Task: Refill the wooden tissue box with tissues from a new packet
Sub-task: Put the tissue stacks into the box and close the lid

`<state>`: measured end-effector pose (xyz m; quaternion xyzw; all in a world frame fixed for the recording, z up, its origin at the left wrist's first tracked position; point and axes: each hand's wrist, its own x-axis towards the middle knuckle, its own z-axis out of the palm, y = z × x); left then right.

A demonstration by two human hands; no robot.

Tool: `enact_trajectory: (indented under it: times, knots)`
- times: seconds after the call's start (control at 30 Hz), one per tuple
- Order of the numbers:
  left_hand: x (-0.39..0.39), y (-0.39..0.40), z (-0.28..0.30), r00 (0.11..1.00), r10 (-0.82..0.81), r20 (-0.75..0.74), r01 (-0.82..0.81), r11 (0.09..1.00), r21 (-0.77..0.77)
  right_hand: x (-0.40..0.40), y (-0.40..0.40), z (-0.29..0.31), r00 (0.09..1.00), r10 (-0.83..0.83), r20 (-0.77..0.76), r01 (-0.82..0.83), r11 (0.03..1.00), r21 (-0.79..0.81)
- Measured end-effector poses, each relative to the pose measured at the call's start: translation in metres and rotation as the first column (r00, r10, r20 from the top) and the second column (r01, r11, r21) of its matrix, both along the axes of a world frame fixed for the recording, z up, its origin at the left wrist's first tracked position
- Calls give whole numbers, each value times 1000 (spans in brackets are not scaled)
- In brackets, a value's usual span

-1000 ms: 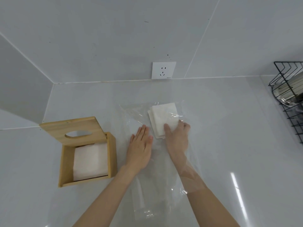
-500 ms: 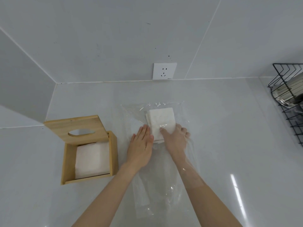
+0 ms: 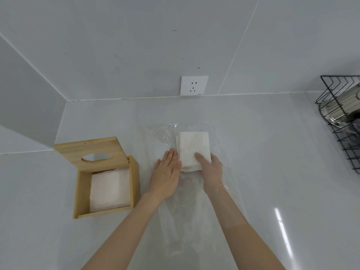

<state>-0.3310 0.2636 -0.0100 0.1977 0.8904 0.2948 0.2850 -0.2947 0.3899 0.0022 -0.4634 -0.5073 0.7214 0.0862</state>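
A wooden tissue box (image 3: 81, 191) stands open at the left, its hinged lid (image 3: 89, 151) with an oval slot tipped back, and white tissues (image 3: 110, 189) lie inside. A clear plastic packet (image 3: 187, 211) lies flat on the white counter in the middle. Inside its far end sits a stack of white tissues (image 3: 191, 147). My right hand (image 3: 210, 170) is inside the packet and grips the near edge of that stack, thumb on top. My left hand (image 3: 166, 174) presses flat on the plastic just left of the stack, fingers straight.
A black wire rack (image 3: 342, 121) holding a metal pot hangs at the right edge. A white wall socket (image 3: 193, 85) sits on the back wall above the counter (image 3: 272, 172). Walls close the left and far sides.
My right hand has closed round the tissue stack's near edge and squared it inside the packet. My left hand stays flat on the plastic, now right beside the stack.
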Motion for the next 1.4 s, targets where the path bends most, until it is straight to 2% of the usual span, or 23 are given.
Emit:
enact_trajectory:
  times: [0.13, 0.3, 0.43, 0.67, 0.9, 1.0, 1.17, 1.4]
  knots:
    - [-2, 0, 0, 1000, -6, 12, 6, 1000, 6, 22, 3, -5, 1000, 26, 10, -25, 997, -68]
    - [-2, 0, -3, 999, -54, -4, 54, 996, -69, 72, -1, -13, 987, 160, 20, -156, 981, -119]
    - [-5, -1, 0, 996, -89, 7, 89, 991, -101, 100, -3, -15, 981, 193, 19, -187, 968, -168]
    - [24, -14, 18, 967, -181, -178, 152, 974, -166, 106, -10, -8, 981, 193, 1, -192, 978, -84]
    - [104, -47, 39, 992, -121, -22, 120, 991, -67, 107, -13, -12, 986, 170, -3, -169, 984, -61]
    - [131, -61, 33, 991, -134, 7, 134, 987, -92, 108, -15, -14, 988, 153, -31, -155, 986, -65]
    - [135, -63, 20, 994, -95, 56, 100, 989, -111, 124, -20, -17, 987, 160, -33, -162, 984, -69]
    - [130, -59, 19, 993, -38, 109, 39, 999, -8, 169, -25, -13, 960, 276, -40, -278, 955, -98]
